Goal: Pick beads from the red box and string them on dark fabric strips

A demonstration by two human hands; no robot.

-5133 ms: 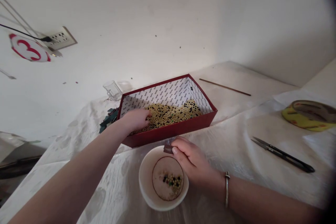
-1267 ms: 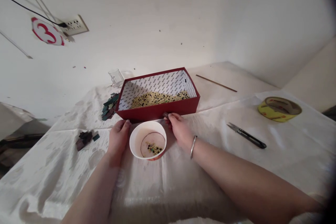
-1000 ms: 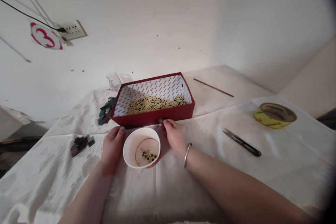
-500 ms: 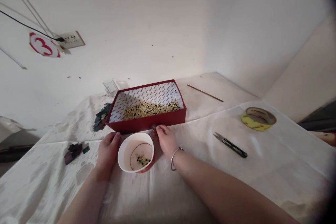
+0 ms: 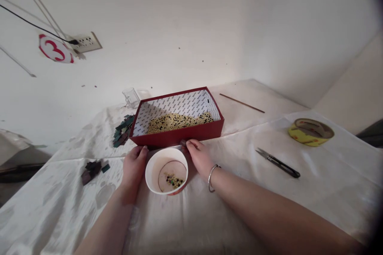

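My left hand point(image 5: 134, 163) is closed, its fingertips by the near left corner of a red cardboard box point(image 5: 179, 134); what they hold, if anything, is hidden. A small dark piece point(image 5: 183, 142) shows at the pinched fingertips of my right hand point(image 5: 200, 157), close against the front wall of the box. Inside the box lie many small yellow and black beads point(image 5: 176, 122). Between my hands stands a white paper tub point(image 5: 154, 179), with a small cluster of beads point(image 5: 174, 181), mostly yellow and black, on its bottom.
Dark green flat pieces point(image 5: 122, 131) lie left of the box, more dark pieces point(image 5: 92, 170) nearer me. A clear glass mug point(image 5: 131, 97) stands behind. To the right are a thin brown stick point(image 5: 242, 102), thread snips point(image 5: 278, 162) and a yellow tape roll point(image 5: 311, 137). A wall bounds the table behind.
The camera view has turned slightly, so everything sits further right in the picture. Both hands stay closed in about the same place against the box front.
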